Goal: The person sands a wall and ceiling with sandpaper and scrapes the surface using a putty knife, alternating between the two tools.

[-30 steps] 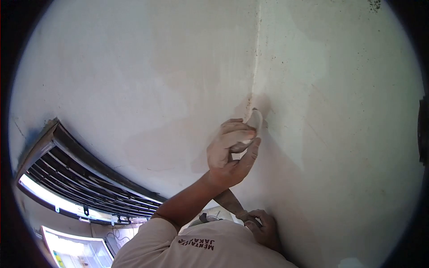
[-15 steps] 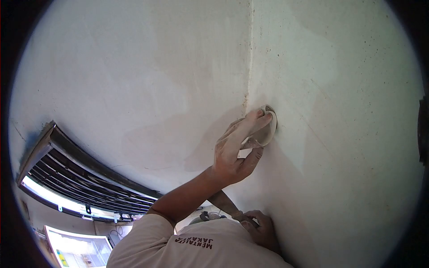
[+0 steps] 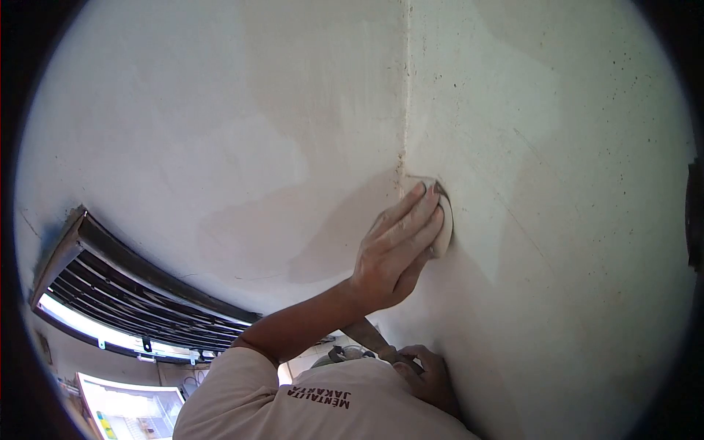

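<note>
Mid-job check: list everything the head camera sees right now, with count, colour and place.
wall faces: two, off-white with patchy filler, fill most of the view
corner seam: one, pale, runs down from top centre where the faces meet
louvred vent: one, dark slats, lower left
lit panel: one, bright, bottom left below the vent
pad: one, pale, rounded edge, against the right face just beside the seam
flat-bladed tool: one, brown, bottom centre
shirt: one, beige with dark print, bottom edge
left hand: fingers laid flat over the pad, pressing it to the wall
right hand: closed on the tool's handle, near the chest
</note>
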Tool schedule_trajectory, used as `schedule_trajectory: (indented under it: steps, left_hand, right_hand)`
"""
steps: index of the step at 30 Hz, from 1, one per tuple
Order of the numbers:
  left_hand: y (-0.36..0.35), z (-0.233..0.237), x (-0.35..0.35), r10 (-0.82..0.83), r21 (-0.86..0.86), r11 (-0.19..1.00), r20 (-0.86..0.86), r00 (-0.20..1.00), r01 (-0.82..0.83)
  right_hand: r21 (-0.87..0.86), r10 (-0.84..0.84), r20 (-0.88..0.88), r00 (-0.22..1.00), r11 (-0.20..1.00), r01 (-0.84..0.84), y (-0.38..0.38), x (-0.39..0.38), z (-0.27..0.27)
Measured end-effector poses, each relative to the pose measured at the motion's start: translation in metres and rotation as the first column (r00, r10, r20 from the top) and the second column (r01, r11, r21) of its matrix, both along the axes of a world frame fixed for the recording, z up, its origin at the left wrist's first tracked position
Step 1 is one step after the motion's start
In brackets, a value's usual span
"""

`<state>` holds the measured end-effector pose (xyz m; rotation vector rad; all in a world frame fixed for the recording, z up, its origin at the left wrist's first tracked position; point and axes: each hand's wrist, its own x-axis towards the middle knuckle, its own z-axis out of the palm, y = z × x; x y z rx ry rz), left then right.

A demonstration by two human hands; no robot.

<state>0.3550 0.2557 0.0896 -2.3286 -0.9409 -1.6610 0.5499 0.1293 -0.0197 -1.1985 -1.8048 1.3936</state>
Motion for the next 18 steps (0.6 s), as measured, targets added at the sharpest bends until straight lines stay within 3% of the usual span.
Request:
schedule_trajectory:
  steps: [6,13,18]
  left_hand:
    - [0.004,-0.021,0.002,0.031,0.047,0.999,-0.067,0.997,-0.028]
    - [0.009,0.019,0.0,0.119,-0.003,0.993,-0.031,0.992,-0.119]
    - [0.003,-0.019,0.008,0.049,-0.032,0.998,-0.005,0.999,-0.049]
  right_hand:
    - [-0.031,0.01,0.003,1.0,0.999,-0.01,0.002,0.0,-0.009]
    - [-0.025,0.035,0.03,0.999,0.999,-0.035,0.003,0.002,-0.008]
    - [0.012,0.034,0.016,0.999,0.999,-0.034,0.004,0.0,-0.017]
